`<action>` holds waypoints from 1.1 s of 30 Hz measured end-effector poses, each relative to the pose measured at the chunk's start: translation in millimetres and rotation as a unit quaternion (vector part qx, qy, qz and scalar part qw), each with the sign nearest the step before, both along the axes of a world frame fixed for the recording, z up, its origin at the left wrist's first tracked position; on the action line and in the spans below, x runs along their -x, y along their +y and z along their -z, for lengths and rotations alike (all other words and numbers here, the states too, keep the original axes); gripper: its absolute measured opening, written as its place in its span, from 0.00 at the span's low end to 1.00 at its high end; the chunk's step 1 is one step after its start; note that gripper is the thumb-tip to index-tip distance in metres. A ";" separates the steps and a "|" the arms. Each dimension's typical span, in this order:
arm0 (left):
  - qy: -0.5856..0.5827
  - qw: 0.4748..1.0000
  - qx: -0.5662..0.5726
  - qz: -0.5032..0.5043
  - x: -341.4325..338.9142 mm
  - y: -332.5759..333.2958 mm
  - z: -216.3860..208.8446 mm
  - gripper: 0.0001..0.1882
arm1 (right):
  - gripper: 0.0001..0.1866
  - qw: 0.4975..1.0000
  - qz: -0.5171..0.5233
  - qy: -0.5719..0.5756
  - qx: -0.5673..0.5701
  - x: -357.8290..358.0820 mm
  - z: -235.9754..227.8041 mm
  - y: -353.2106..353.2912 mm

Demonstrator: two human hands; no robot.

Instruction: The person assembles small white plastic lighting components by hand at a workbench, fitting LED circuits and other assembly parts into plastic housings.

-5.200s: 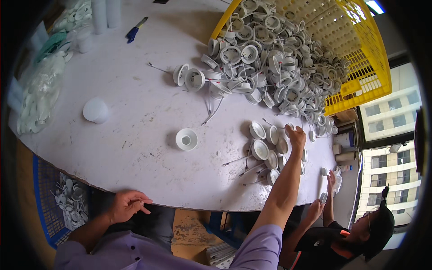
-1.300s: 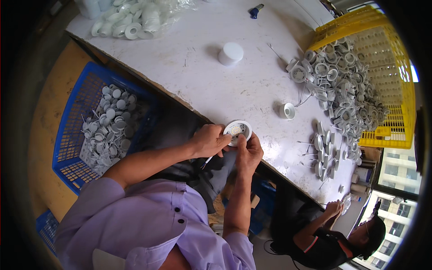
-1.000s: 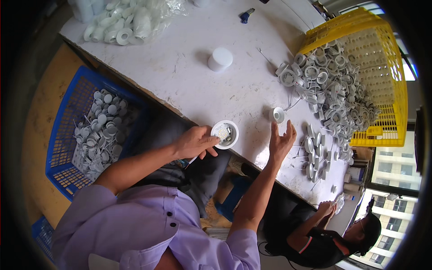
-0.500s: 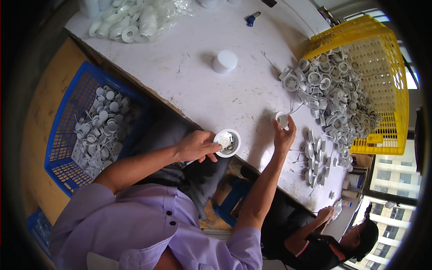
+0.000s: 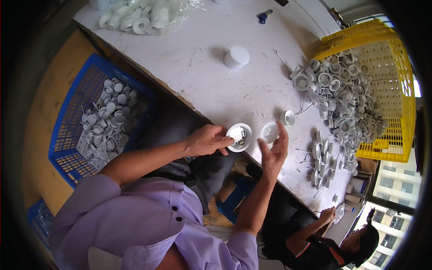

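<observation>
The lamp is at the near edge of the table, a white cup turned open side up, with a pale board inside; the board's parts, and any marks on them, are too small to make out. The left hand grasps it at its left side, thumb over the rim, most of the other fingers hidden beneath. Just right of it, the right hand holds a translucent cover between thumb and fingers, apart from the lamp; the fingers hide part of its rim. A white cup sits on the table just beyond those fingers, and a white drum stands farther back. To the right lies a group of lamps, many overlapping, and behind it a heap spills from a tipped yellow crate, too crowded to tell piece from piece. At the far side are a blue-handled knife and a clear bag of white rings, the bag cut off by the upper rim of the view. Low on the left, a blue basket holds small white discs; a second basket is mostly lost in the dark rim. At lower right, a co-worker has both hands around something whitish that cannot be made out. Print on the containers near the window is too small to read.
</observation>
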State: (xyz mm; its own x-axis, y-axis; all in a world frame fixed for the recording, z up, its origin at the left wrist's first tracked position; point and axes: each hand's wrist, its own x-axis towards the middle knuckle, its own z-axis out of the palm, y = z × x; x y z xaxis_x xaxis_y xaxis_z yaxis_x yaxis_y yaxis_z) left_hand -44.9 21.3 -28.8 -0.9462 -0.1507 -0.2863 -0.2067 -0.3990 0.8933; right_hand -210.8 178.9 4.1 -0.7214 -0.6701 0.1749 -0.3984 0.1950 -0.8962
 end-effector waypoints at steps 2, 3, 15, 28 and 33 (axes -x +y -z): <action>0.006 1.000 -0.008 -0.007 -0.8 -0.1 -2.3 0.22 | 0.38 0.996 -0.090 -0.021 0.019 -22.5 6.3 -1.5; 0.005 1.000 -0.008 -0.005 -1.3 1.0 -1.6 0.22 | 0.37 0.995 -0.101 -0.009 0.016 -30.9 6.3 -3.8; 0.029 0.999 -0.036 0.005 -9.6 2.2 0.6 0.19 | 0.36 0.994 -0.098 -0.002 -0.058 -52.7 -3.9 -5.9; 0.058 0.996 -0.013 -0.061 -5.2 8.3 8.8 0.21 | 0.36 0.994 -0.091 -0.056 -0.030 -62.9 -2.0 -5.5; 0.022 0.997 0.052 -0.051 -6.5 6.9 -1.0 0.17 | 0.22 0.980 0.009 -0.195 -0.039 -69.5 7.9 -3.3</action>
State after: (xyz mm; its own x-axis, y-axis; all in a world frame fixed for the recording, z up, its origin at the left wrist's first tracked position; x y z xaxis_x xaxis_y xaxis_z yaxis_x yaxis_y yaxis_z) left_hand -38.4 28.2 -27.8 -0.9361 -0.2731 -0.2215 -0.1289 -0.3197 0.9387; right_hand -141.3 175.6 -3.8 -0.7343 -0.6575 -0.1686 -0.0241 0.2734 -0.9616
